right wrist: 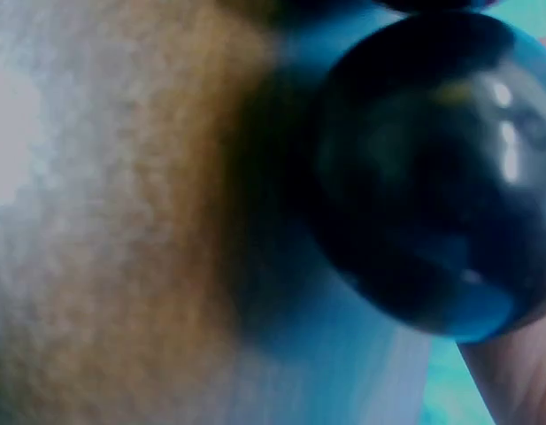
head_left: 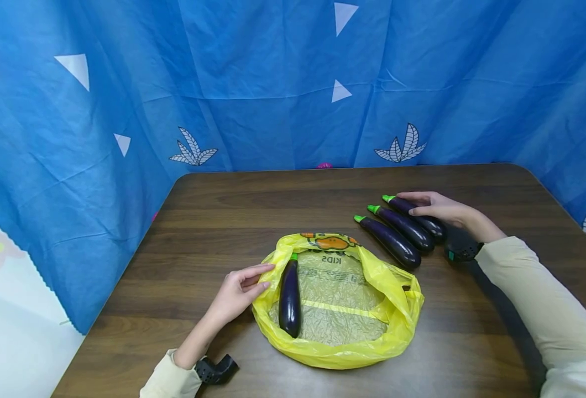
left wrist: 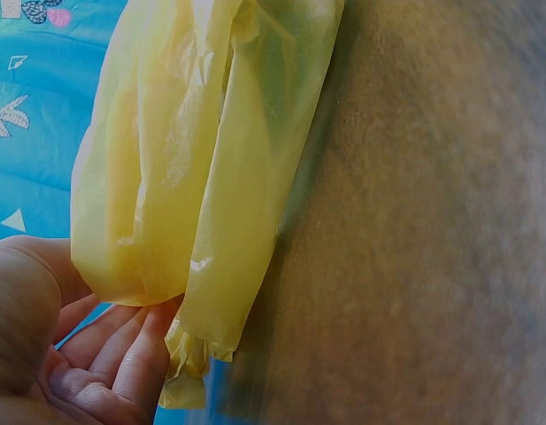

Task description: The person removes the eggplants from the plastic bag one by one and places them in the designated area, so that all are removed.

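A yellow plastic bag (head_left: 335, 359) lies on the table with its mouth spread wide, and one eggplant (head_left: 289, 298) with a green stem end rests inside along the left. My left hand (head_left: 240, 290) holds the bag's left rim, thumb and fingers on either side of the film (left wrist: 166, 212) in the left wrist view. Beyond the bag on the right, three eggplants lie side by side. My right hand (head_left: 439, 207) grips the farthest eggplant (head_left: 429, 225) across its middle; its rounded end (right wrist: 432, 177) fills much of the right wrist view. The middle eggplant (head_left: 406, 225) and nearest eggplant (head_left: 390, 241) lie beside it.
The brown wooden table (head_left: 198, 221) has rounded far corners. A blue patterned curtain (head_left: 273, 83) hangs right behind its far edge and along the sides. Black wrist cameras sit on the left wrist (head_left: 217, 370) and right wrist (head_left: 462, 251), close over the tabletop.
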{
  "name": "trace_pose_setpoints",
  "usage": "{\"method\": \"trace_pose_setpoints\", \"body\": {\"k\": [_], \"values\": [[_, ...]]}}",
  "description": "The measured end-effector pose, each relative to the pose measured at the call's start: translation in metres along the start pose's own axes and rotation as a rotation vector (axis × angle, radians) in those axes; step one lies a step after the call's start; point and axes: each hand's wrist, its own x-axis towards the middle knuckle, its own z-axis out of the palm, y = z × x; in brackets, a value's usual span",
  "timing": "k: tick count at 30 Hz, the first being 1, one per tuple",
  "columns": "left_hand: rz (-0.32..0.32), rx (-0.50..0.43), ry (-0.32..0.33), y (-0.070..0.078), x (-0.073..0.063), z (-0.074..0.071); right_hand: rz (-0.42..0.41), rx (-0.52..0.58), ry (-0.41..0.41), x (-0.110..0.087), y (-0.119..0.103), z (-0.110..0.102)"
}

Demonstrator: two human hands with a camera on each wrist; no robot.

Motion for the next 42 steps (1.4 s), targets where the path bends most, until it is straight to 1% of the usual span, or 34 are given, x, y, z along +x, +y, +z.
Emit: {"method": "trace_pose_setpoints", "body": {"k": [3, 6, 11, 14, 21, 25, 27, 30, 36, 38, 40, 42], "values": [[0.012, -0.016, 0.001, -0.013, 0.001, 0.001, -0.004, 0.005, 0.014, -0.001, 0.001, 0.002], [0.010, -0.030, 0.004, -0.026, 0.003, 0.000, -0.003, 0.009, 0.037, -0.001, 0.002, 0.004], [0.014, -0.041, 0.009, -0.031, 0.003, 0.000, 0.006, 0.025, 0.065, 0.000, 0.003, 0.005], [0.009, -0.033, 0.014, -0.029, 0.003, 0.001, 0.011, 0.037, 0.078, -0.002, 0.003, 0.005], [0.032, -0.007, 0.005, 0.000, 0.000, 0.000, 0.036, 0.011, 0.111, -0.008, 0.001, 0.003], [0.020, 0.001, 0.002, 0.005, -0.001, 0.000, 0.035, 0.005, 0.121, -0.012, 0.001, 0.001], [0.016, 0.000, 0.002, 0.005, -0.001, -0.001, 0.037, 0.009, 0.127, -0.014, 0.001, 0.000], [0.019, -0.006, 0.003, 0.002, -0.001, -0.001, 0.042, 0.001, 0.137, -0.016, 0.001, -0.002], [0.019, -0.026, 0.007, -0.024, 0.002, 0.001, 0.085, -0.069, 0.206, -0.023, -0.005, -0.003], [0.014, -0.033, 0.005, -0.030, 0.002, 0.001, 0.088, -0.095, 0.226, -0.025, -0.011, -0.003], [0.020, -0.040, 0.001, -0.032, 0.002, 0.001, 0.085, -0.123, 0.239, -0.028, -0.021, -0.002], [0.030, -0.047, 0.000, -0.032, 0.002, 0.000, 0.079, -0.131, 0.258, -0.031, -0.035, 0.001]]}}
